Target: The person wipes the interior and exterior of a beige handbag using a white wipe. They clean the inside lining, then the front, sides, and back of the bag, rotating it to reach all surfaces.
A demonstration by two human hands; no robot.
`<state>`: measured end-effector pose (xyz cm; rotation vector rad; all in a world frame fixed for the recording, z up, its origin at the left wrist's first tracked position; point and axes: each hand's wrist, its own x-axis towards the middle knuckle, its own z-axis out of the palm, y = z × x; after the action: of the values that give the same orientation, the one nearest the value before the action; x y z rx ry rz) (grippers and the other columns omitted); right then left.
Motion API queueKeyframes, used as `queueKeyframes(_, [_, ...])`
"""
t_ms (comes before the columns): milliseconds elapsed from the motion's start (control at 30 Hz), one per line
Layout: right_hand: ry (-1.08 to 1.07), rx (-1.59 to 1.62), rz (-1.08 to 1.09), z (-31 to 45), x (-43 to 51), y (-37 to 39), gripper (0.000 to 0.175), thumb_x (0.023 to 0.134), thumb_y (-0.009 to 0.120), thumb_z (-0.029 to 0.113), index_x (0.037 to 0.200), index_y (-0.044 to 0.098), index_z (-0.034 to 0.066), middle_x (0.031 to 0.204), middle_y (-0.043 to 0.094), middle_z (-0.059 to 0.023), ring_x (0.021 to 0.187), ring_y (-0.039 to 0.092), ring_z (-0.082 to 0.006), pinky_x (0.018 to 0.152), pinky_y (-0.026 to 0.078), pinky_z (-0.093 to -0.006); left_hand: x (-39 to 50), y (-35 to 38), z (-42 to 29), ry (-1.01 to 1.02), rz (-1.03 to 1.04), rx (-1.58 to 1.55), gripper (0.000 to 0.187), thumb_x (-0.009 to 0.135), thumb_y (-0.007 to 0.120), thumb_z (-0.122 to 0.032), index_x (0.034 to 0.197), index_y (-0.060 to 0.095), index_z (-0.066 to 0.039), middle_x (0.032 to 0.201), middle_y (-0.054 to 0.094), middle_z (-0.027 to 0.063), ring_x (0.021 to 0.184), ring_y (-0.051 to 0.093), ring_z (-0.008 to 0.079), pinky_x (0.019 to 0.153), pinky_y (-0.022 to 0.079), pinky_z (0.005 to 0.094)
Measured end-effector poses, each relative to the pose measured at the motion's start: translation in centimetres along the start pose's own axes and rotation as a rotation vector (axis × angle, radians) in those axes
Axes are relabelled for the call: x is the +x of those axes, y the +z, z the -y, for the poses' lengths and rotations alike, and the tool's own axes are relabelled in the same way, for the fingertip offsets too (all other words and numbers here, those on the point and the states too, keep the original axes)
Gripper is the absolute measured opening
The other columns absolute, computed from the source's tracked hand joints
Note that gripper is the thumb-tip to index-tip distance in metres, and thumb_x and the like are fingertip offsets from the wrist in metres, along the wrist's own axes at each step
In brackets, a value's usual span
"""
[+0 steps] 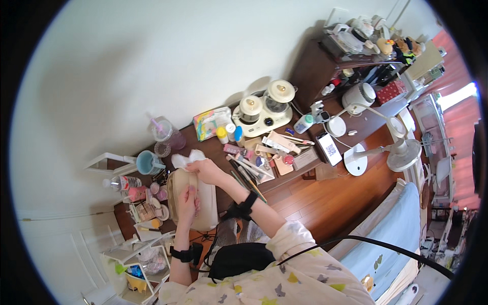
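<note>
A beige cosmetic bag (207, 202) sits at the near edge of the dark wooden desk (213, 150), with a strap or rim along its top. My left hand (187, 202) grips the bag at this strap. At the bag's far end, my right hand (205, 171) holds a crumpled white tissue or wipe (187, 158) against its edge. The fingers partly cover the tissue and the bag's top, and the inside of the bag cannot be made out. Black bands circle both wrists.
Left of the bag are a light blue mug (149, 162), a water bottle (124, 183) and a purple-lidded tumbler (171, 135). Makeup brushes (246, 171) and cosmetics lie to the right, below a cream double-pot appliance (263, 118). Farther right are a phone (329, 149) and a lamp (356, 159).
</note>
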<state>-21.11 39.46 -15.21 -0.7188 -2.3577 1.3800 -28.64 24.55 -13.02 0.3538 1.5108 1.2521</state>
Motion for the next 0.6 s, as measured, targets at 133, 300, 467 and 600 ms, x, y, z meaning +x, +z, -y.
queueKeyframes(133, [0.161, 0.056, -0.116, -0.8, -2.2, 0.5, 0.035, 0.073, 0.052, 0.001, 0.105, 0.063, 0.0100, 0.108, 0.060, -0.0133, 0.100, 0.059, -0.0274, 0.080, 0.047, -0.0359, -0.4, 0.1, 0.2, 0.018, -0.015, 0.104, 0.023, 0.096, 0.041, -0.030, 0.079, 0.043, -0.014, 0.051, 0.033, -0.0046, 0.039, 0.033, 0.0047, 0.034, 0.023, 0.0196])
queueKeyframes(300, [-0.086, 0.025, -0.316, -0.6, -5.6, 3.3, 0.062, 0.069, 0.042, -0.009, 0.129, 0.046, 0.0088, 0.129, 0.046, -0.0155, 0.124, 0.040, -0.0303, 0.091, 0.034, -0.0373, -0.5, 0.5, 0.7, 0.048, 0.013, 0.080, 0.026, 0.096, 0.039, -0.030, 0.075, 0.039, -0.014, 0.050, 0.033, -0.0044, 0.037, 0.030, 0.0046, 0.032, 0.022, 0.0204])
queueKeyframes(467, [-0.015, -0.009, -0.435, -0.1, -9.7, 7.7, 0.064, 0.070, 0.042, -0.010, 0.132, 0.040, 0.0045, 0.130, 0.045, -0.0178, 0.126, 0.038, -0.0293, 0.090, 0.033, -0.0350, 1.0, -0.2, 1.1, 0.110, 0.034, -0.002, 0.024, 0.096, 0.039, -0.029, 0.077, 0.039, -0.014, 0.050, 0.031, -0.0045, 0.036, 0.028, 0.0040, 0.032, 0.021, 0.0201])
queueKeyframes(600, [0.059, -0.055, -0.303, -1.5, -9.1, 7.8, 0.062, 0.070, 0.044, -0.009, 0.130, 0.042, 0.0052, 0.128, 0.046, -0.0181, 0.126, 0.037, -0.0312, 0.092, 0.034, -0.0373, 1.6, -1.1, 1.0, 0.025, 0.148, -0.068, 0.024, 0.096, 0.039, -0.030, 0.077, 0.040, -0.015, 0.050, 0.031, -0.0047, 0.035, 0.026, 0.0046, 0.031, 0.019, 0.0203])
